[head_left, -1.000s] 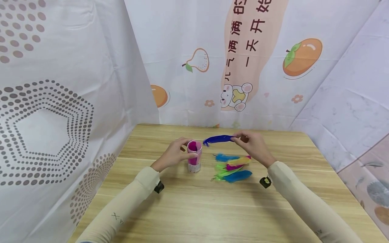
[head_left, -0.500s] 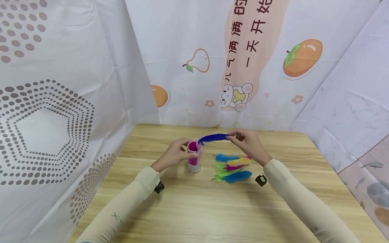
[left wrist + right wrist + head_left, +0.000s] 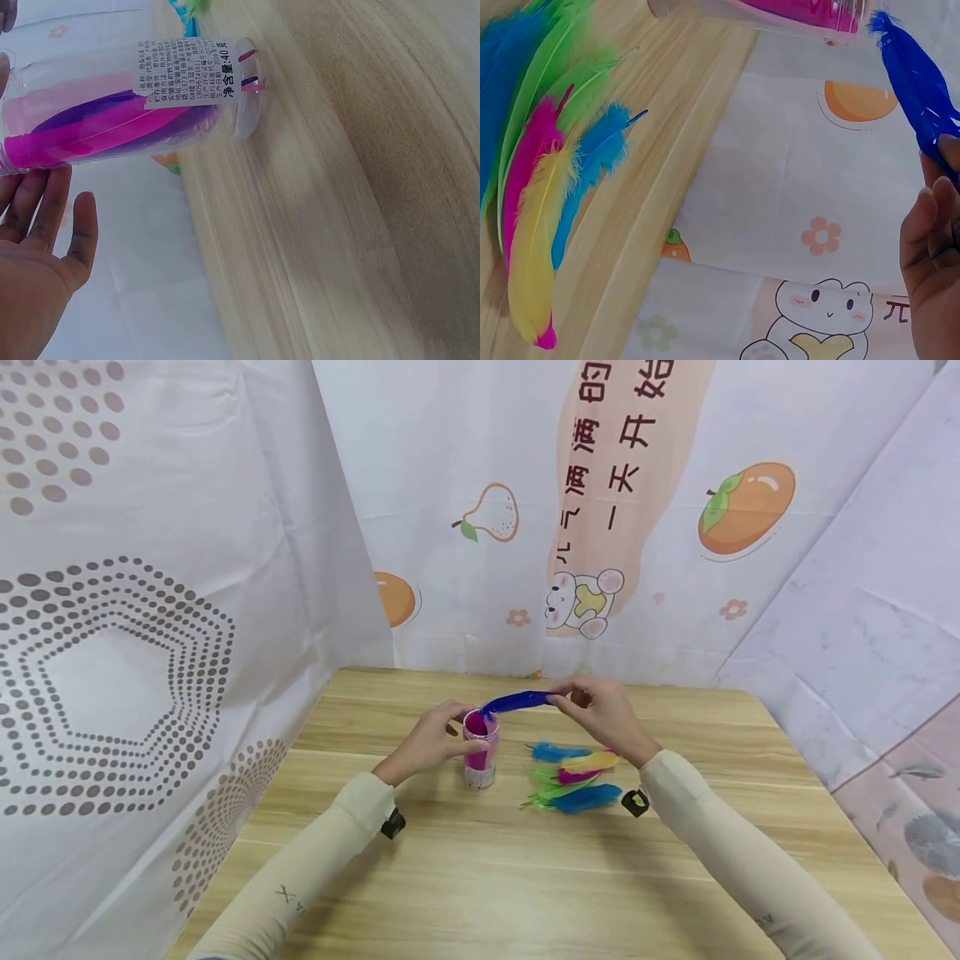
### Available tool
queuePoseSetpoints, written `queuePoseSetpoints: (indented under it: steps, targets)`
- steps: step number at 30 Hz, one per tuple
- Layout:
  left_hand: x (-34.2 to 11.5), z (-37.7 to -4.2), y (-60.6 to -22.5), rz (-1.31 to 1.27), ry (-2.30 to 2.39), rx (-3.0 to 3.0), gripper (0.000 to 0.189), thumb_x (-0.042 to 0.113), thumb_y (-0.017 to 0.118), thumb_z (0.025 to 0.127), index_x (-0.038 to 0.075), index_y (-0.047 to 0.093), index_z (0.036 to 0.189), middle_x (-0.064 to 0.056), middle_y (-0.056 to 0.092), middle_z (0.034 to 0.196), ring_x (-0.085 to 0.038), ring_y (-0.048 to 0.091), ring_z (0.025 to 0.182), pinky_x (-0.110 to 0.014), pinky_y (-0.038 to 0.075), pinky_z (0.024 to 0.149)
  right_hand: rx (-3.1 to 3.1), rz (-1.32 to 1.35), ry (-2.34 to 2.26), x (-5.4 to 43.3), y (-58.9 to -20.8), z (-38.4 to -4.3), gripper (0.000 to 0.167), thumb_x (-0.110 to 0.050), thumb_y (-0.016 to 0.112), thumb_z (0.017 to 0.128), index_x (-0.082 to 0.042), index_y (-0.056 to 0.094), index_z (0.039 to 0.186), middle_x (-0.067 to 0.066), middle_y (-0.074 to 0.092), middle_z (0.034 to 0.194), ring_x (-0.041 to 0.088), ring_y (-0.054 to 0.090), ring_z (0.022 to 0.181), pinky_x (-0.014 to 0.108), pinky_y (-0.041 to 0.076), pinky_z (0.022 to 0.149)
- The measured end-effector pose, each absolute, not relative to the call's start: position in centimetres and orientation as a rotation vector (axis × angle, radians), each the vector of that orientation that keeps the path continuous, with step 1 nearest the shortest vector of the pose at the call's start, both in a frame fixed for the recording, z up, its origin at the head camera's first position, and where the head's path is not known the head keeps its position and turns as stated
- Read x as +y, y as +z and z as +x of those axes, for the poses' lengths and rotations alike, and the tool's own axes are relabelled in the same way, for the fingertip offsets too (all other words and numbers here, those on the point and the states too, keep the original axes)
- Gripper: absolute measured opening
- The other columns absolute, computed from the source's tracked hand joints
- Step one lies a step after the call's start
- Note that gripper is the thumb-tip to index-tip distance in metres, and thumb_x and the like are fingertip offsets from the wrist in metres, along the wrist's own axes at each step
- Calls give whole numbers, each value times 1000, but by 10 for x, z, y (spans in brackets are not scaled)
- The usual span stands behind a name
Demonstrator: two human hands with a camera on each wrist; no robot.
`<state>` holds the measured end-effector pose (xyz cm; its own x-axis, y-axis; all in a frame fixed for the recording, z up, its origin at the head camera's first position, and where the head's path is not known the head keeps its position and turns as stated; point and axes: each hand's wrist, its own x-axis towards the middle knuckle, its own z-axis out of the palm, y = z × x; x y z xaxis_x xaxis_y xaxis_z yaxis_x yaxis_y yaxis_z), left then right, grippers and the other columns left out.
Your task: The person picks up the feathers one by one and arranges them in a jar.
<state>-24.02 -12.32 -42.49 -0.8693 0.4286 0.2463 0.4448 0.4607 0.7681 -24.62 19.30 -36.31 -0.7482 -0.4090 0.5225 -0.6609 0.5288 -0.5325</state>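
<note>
My left hand grips a clear plastic jar near its open top, thumb in front and fingers behind. The jar stands upright on the table. In the left wrist view, a pink feather and a purple feather show inside it, behind a printed white label. A dark blue feather is pinched at its vane tip between the thumb and fingers of my right hand. It lies nearly level, and its fluffy quill end is right at the jar's mouth.
Right of the jar lies a loose pile of several feathers: blue, green, pink and yellow. The wooden table ends at a printed curtain behind.
My right hand has moved left with the dark blue feather, bringing its quill end from beside the jar to the mouth. The left hand and jar have stayed in place.
</note>
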Motion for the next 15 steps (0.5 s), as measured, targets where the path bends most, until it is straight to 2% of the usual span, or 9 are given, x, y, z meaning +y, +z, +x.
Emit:
queuePoseSetpoints:
  steps: [15]
  targets:
    - [-123,-241,-427,-786,-1414,-2679,58,44,84,85,20,66,135,7,65,122,-14,59,109,-38,54,90,-2479,997,995,177,-358,-247,11,-18,75,97,-16,78,107,-7,63,82,15,52,68,29,44,59]
